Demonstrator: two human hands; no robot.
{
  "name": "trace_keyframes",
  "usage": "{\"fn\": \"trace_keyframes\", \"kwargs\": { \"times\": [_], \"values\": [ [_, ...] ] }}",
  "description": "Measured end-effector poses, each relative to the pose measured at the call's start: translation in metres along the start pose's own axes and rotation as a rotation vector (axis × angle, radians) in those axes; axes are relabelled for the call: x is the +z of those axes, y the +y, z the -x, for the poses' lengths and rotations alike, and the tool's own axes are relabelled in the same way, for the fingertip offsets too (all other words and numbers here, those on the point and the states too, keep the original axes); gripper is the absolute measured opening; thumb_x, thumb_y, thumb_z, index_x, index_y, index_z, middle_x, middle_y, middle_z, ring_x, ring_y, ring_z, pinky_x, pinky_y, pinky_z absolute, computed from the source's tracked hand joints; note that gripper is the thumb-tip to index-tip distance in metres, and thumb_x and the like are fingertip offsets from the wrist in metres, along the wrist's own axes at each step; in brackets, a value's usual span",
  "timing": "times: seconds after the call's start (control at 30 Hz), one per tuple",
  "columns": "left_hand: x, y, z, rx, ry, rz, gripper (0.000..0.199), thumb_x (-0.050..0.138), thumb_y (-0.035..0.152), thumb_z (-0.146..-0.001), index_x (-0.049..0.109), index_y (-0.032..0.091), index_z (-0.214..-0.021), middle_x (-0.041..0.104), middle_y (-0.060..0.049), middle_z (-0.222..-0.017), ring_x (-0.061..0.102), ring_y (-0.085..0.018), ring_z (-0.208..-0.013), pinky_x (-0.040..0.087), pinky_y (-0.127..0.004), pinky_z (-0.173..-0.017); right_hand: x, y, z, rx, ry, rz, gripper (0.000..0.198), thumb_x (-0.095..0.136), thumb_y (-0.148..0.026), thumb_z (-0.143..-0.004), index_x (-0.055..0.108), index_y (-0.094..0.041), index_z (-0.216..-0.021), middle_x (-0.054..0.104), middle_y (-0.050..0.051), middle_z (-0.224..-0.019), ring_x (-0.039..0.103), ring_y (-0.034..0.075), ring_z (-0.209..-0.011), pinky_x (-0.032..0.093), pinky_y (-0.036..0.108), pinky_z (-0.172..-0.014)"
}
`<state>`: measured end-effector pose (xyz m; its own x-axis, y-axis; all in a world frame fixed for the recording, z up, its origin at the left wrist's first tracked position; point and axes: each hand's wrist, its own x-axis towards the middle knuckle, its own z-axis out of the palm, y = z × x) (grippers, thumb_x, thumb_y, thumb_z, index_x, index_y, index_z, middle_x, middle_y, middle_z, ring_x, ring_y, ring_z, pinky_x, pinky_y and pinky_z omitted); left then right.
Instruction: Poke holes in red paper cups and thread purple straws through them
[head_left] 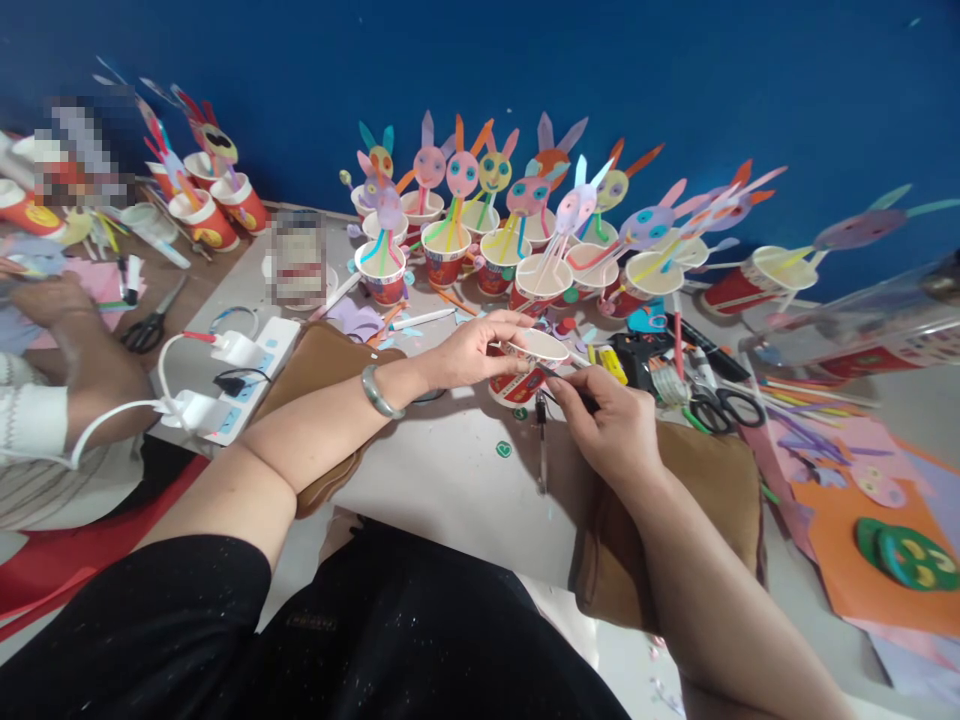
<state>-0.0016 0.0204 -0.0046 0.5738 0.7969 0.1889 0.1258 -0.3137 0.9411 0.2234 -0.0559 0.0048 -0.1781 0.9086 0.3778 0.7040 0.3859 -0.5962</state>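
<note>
My left hand (480,350), a bangle at its wrist, grips a red paper cup (514,388) by its side and white rim. The cup is held just above the grey table, its opening facing up. My right hand (611,415) is closed around a slim dark tool (553,376) whose tip meets the cup's right side. Most of that tool is hidden in my fingers, so its kind does not show. Below the cup lie a pen (541,445) and a small green round piece with a heart outline (504,450).
Behind stand several red cups with paper rabbit-like figures (463,175). Scissors (726,408), a black marker (705,345) and coloured paper (870,530) lie right. Brown cushions (690,500) flank the work area. Left are a power strip (251,375) and another person's arm (97,350).
</note>
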Motion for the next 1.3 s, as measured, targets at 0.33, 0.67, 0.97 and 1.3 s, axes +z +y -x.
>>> {"fn": "trace_keyframes", "kwargs": {
  "times": [0.33, 0.67, 0.97, 1.3],
  "values": [
    [-0.0015, 0.0003, -0.0008, 0.009, 0.007, -0.013, 0.018, 0.080, 0.031, -0.085, 0.075, 0.015, -0.091, 0.063, -0.016, -0.142, 0.057, -0.029, -0.140, 0.040, -0.048, -0.121, 0.0028, -0.0024, 0.0004, 0.028, 0.002, -0.053, 0.031, 0.065, -0.048, -0.095, 0.061, -0.022, -0.078, 0.062, -0.003, -0.056, 0.049, 0.011, -0.047, 0.037, 0.025, -0.050],
    [0.0014, 0.0026, 0.0004, 0.027, 0.026, -0.055, 0.014, 0.080, 0.028, -0.085, 0.073, 0.016, -0.089, 0.061, -0.016, -0.144, 0.057, -0.028, -0.141, 0.040, -0.049, -0.122, 0.0048, -0.0028, 0.0010, 0.059, 0.003, -0.080, 0.033, 0.062, -0.049, -0.096, 0.059, -0.023, -0.076, 0.061, -0.003, -0.055, 0.050, 0.012, -0.048, 0.041, 0.027, -0.051],
    [0.0040, 0.0076, 0.0018, 0.059, 0.042, -0.068, 0.014, 0.079, 0.027, -0.086, 0.073, 0.015, -0.086, 0.058, -0.018, -0.145, 0.057, -0.030, -0.141, 0.043, -0.049, -0.121, 0.0067, 0.0017, 0.0067, -0.047, 0.096, 0.176, 0.041, 0.057, -0.058, -0.099, 0.064, -0.021, -0.083, 0.065, 0.003, -0.062, 0.058, 0.016, -0.052, 0.038, 0.027, -0.053],
    [0.0023, 0.0008, 0.0017, 0.051, 0.009, -0.026, 0.026, 0.083, 0.041, -0.085, 0.074, 0.016, -0.087, 0.058, -0.019, -0.148, 0.055, -0.032, -0.143, 0.040, -0.053, -0.122, 0.0020, 0.0009, 0.0052, -0.034, 0.014, 0.125, 0.039, 0.057, -0.055, -0.100, 0.064, -0.021, -0.083, 0.067, 0.003, -0.064, 0.059, 0.015, -0.052, 0.040, 0.027, -0.054]
  ]
}}
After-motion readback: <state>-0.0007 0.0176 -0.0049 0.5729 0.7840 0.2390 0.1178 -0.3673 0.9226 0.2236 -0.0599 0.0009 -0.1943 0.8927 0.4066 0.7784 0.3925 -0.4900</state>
